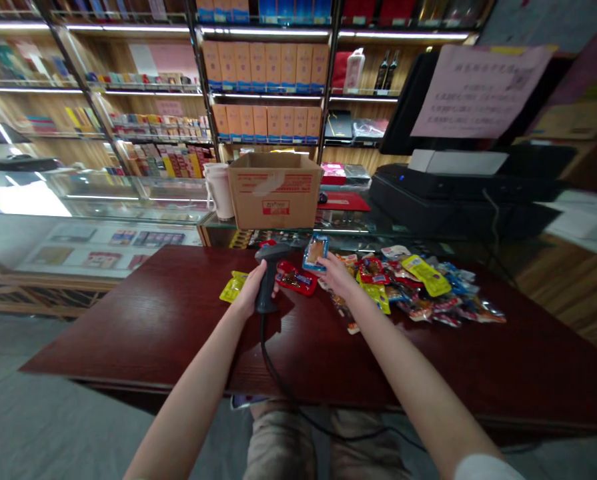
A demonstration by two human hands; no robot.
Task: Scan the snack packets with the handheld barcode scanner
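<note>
Over a dark red wooden table (128, 347), my left hand (251, 290) wraps a black corded barcode scanner (267, 280), its fingers (275, 289) curled closely round the grip and its head tilted toward my right hand (335, 277). My right fingers (322, 265) pinch the lower edge of a blue-edged snack packet (315, 253), holding it up just beside the scanner's head, not touching it. The scanner's cord (278, 380) drops over the table edge past my lap. A yellow packet (233, 287) lies just beside my left hand, and a red packet (295, 277) lies between my hands. To the right spreads a heap of colourful snack packets (418, 290). Beyond the table, a cardboard carton (275, 190) and a white mug (219, 191) stand on a glass display counter (128, 223), near a black machine (458, 193), with stocked shelves (268, 73) behind.
</note>
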